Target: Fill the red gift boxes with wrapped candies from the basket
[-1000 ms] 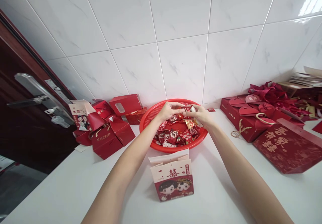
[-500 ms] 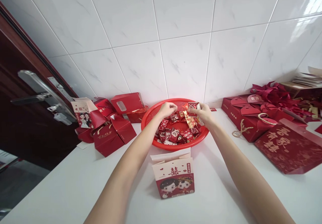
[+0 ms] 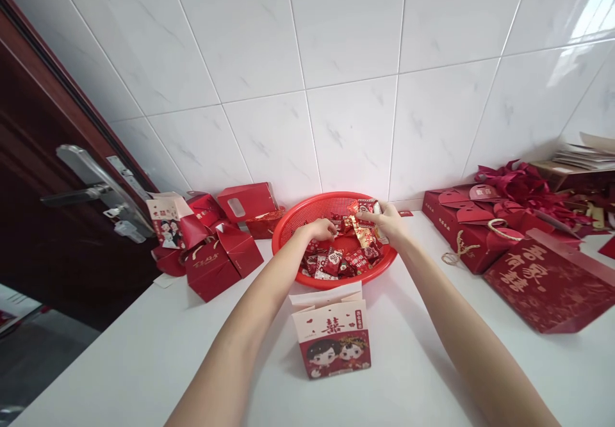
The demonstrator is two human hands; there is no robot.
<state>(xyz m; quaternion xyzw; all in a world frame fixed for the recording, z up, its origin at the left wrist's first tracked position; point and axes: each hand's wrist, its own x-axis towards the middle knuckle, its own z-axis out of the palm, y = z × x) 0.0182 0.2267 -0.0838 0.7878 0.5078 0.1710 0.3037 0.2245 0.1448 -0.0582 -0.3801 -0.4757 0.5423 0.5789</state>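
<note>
My left hand (image 3: 321, 229) reaches into a red plastic basket (image 3: 291, 223), its fingers curled down at the wrapped candies (image 3: 333, 260). Whether a candy sits between those fingertips is hidden. At the basket's right side, my right hand (image 3: 389, 222) is closed on several candy packets (image 3: 367, 207) in red and gold wrappers. A small paper gift box (image 3: 332, 344), cream above and red below with two cartoon faces, stands upright in front of the basket. Its top flaps are raised.
Red gift boxes (image 3: 223, 260) crowd the white table (image 3: 408, 376) at left, beside a dark door (image 3: 52, 158). On the right lie a red box with a rope handle (image 3: 461, 222), a red bag (image 3: 542, 280) and ribbons (image 3: 519, 184). A tiled wall (image 3: 350, 132) stands behind.
My left hand has moved down from above the basket's back part toward the candies. My right hand still holds its packets in nearly the same spot. The view has shifted slightly.
</note>
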